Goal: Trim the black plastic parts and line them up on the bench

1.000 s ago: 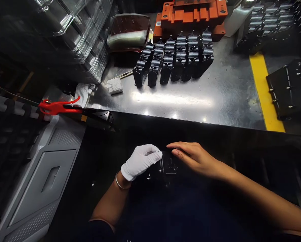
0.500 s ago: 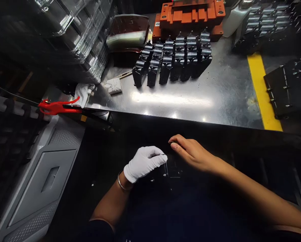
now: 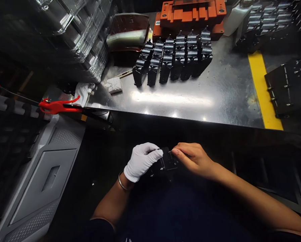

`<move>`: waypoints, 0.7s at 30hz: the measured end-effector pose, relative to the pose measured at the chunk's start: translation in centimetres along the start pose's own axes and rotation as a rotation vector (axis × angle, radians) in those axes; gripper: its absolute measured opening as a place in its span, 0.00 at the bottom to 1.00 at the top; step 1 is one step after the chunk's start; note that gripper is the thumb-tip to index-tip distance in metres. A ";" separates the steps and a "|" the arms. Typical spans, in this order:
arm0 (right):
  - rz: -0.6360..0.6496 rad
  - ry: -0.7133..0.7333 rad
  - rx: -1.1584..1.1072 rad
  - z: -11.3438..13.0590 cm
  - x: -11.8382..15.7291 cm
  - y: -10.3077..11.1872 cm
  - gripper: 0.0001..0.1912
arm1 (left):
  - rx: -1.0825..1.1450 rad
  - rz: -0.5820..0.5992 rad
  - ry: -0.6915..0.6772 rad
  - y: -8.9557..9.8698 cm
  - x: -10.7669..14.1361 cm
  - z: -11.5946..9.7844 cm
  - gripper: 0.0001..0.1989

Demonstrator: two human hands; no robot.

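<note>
My left hand [image 3: 143, 161], in a white glove, pinches the upper left edge of a dark plate-like part [image 3: 168, 159] with shiny pins along it. My bare right hand [image 3: 194, 158] is at the part's right side, thumb and forefinger pressed together on a small thin thing too small to name. The part is held in front of my dark clothing, below the table's front edge, and its outline is hard to make out.
On the metal table [image 3: 231, 101] stand several black ribbed parts [image 3: 167, 60], an orange fixture [image 3: 190, 15] and a white block [image 3: 113, 85]. A red air gun [image 3: 57, 107] lies at left, above a grey case [image 3: 43, 181]. Plastic-wrapped trays [image 3: 84, 37] are stacked behind.
The dark part has tilted and shows more of its face. My right hand has moved down against its right side, and my left hand has shifted slightly left and up.
</note>
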State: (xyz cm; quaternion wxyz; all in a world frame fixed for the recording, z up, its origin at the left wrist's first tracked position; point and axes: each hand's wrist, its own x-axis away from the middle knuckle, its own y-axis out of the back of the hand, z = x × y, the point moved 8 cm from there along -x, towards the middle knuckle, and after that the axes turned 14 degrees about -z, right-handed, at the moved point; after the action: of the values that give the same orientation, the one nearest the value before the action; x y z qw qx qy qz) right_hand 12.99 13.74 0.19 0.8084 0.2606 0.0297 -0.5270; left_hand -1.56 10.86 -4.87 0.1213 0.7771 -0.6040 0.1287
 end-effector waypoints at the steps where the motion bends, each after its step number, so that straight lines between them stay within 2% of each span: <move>1: -0.002 0.017 0.004 0.1 0.0 0.0 0.13 | 0.002 -0.001 0.001 0.0 0.0 0.0 0.16; 11: -0.024 0.098 0.004 1.0 -0.1 0.5 0.11 | 0.038 -0.013 -0.005 -0.2 0.0 -0.5 0.15; 18: 0.160 0.082 -0.206 1.7 -0.1 0.0 0.15 | 0.057 -0.023 0.009 -0.1 0.4 -0.1 0.15; 21: 0.113 0.064 -0.186 1.5 -0.4 0.7 0.14 | 0.055 -0.034 -0.012 0.0 0.3 -0.3 0.15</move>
State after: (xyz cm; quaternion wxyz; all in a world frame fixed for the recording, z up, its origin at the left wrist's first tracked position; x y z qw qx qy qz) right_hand 13.08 13.58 1.91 0.8561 0.2025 0.0894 -0.4670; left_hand -1.55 10.71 -4.49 0.0986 0.7912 -0.5875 0.1385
